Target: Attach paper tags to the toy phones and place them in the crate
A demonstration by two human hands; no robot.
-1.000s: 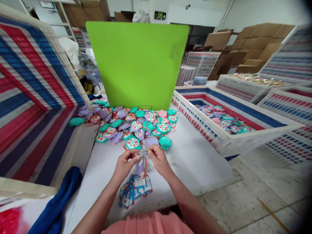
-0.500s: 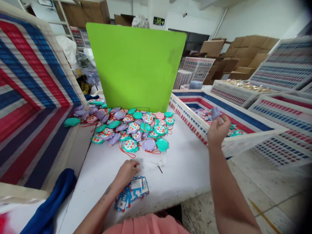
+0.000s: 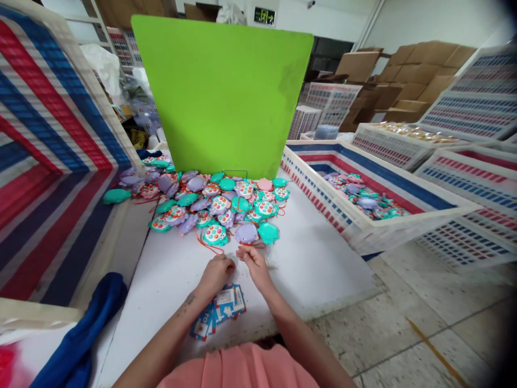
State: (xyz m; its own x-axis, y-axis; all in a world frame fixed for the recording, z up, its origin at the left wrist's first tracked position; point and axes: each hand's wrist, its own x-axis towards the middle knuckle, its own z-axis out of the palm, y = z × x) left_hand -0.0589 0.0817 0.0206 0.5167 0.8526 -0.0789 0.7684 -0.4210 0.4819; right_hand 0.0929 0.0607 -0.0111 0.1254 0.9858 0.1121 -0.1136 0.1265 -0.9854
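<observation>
My left hand (image 3: 216, 271) rests on the white table (image 3: 319, 264) with its fingers curled in; what it holds, if anything, is hidden. My right hand (image 3: 253, 263) lies right beside it, fingertips pinched together close to the table top, and I cannot make out anything in them. Just ahead of both hands lie a purple toy (image 3: 246, 233) and two teal ones (image 3: 214, 235) (image 3: 268, 233), at the near edge of a pile of small teal, purple and pink toys (image 3: 218, 202) with orange cords. A stack of blue and white paper tags (image 3: 221, 311) lies under my left wrist.
A green board (image 3: 226, 91) stands behind the pile. A white crate (image 3: 323, 196) with a striped liner sits at the right, holding more toys (image 3: 365, 202). A big tilted striped crate (image 3: 48, 161) stands at the left, and a blue cloth (image 3: 76, 334) lies near left. Cardboard boxes and more crates fill the back.
My right hand carried a purple toy out over the crate at the right, came back without it, and now lies beside my left hand, which stayed by the tags.
</observation>
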